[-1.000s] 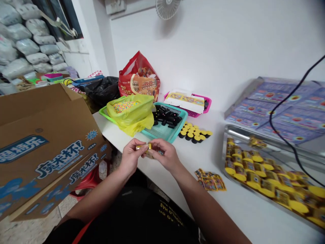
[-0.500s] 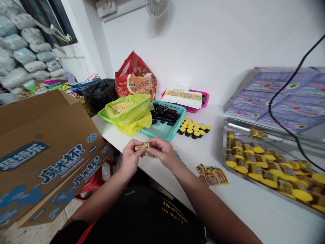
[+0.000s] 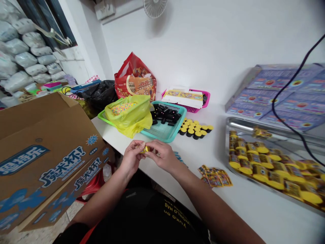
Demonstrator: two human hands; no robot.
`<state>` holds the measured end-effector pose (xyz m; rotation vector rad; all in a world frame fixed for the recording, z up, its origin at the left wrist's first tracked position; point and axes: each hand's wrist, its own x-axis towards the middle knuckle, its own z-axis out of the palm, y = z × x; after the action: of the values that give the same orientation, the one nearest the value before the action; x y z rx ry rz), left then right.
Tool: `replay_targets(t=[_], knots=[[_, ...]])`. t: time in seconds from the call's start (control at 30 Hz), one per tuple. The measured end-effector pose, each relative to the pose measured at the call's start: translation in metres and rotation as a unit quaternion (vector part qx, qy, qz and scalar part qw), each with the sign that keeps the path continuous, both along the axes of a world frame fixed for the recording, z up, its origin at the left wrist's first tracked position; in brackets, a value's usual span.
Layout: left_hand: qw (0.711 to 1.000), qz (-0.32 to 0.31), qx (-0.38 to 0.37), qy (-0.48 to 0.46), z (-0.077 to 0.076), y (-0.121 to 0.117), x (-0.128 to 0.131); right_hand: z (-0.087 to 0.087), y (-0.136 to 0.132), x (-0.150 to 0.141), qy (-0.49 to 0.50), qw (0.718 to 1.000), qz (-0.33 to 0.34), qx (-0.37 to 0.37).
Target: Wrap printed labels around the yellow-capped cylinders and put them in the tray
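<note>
Between my two hands, over the near edge of the table, is a small yellow-capped container (image 3: pixel 146 149), mostly covered by fingers. My left hand (image 3: pixel 132 154) is closed on it from the left, thumb on top. From the right, the bent fingers and thumb of my right hand (image 3: pixel 161 155) also pinch it. Some light-blue pieces (image 3: pixel 179 157) lie partly behind my right hand. To the right of my right forearm is a loose pile of printed yellow labels (image 3: pixel 215 176). Black containers with yellow caps (image 3: pixel 194 128) stand grouped beyond my hands.
A turquoise basket (image 3: pixel 166 137) holds black containers; left of it a yellow bag (image 3: pixel 138 117) holds coloured beads. A metal tray (image 3: pixel 230 122) of labelled yellow-capped containers is at right. A large cardboard box (image 3: pixel 50 135) stands left. A black cable (image 3: pixel 276 115) hangs at right.
My fingers have shifted around the small container. Its printed yellow side faced up earlier; now a plain yellow part shows. The view has shifted slightly.
</note>
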<state>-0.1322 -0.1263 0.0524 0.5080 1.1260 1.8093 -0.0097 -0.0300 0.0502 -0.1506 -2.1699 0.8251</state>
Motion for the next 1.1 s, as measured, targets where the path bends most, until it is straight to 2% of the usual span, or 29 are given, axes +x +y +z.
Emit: replay_targets(t=[0.17, 0.37, 0.43, 0.53, 0.6, 0.7, 0.9, 1.1], knots=[[0.996, -0.021, -0.019, -0.085, -0.003, 0.004, 0.0, -0.005, -0.002, -0.004, 0.022, 0.998, -0.052, 0.034], [0.982, -0.05, -0.044, -0.175, 0.004, 0.003, 0.004, -0.011, -0.007, -0.004, 0.046, 0.984, -0.106, 0.139], [0.98, -0.048, -0.043, -0.188, 0.005, 0.001, 0.004, -0.011, -0.009, -0.004, 0.05, 0.986, -0.107, 0.121], [0.981, -0.055, -0.01, -0.186, 0.005, -0.002, 0.002, -0.01, -0.01, -0.003, 0.056, 0.993, -0.088, 0.055], [0.981, -0.067, 0.013, -0.183, 0.004, -0.003, -0.001, -0.01, -0.01, -0.004, 0.057, 0.995, -0.076, 0.037], [0.979, -0.078, 0.026, -0.188, 0.005, -0.004, -0.004, -0.012, -0.011, -0.006, 0.063, 0.992, -0.09, 0.062], [0.981, -0.061, 0.027, -0.184, 0.004, -0.003, -0.004, -0.018, -0.014, -0.01, 0.06, 0.987, -0.125, 0.086], [0.968, -0.063, 0.024, -0.241, 0.003, -0.004, 0.0, -0.02, -0.013, -0.01, 0.09, 0.984, -0.121, 0.092]])
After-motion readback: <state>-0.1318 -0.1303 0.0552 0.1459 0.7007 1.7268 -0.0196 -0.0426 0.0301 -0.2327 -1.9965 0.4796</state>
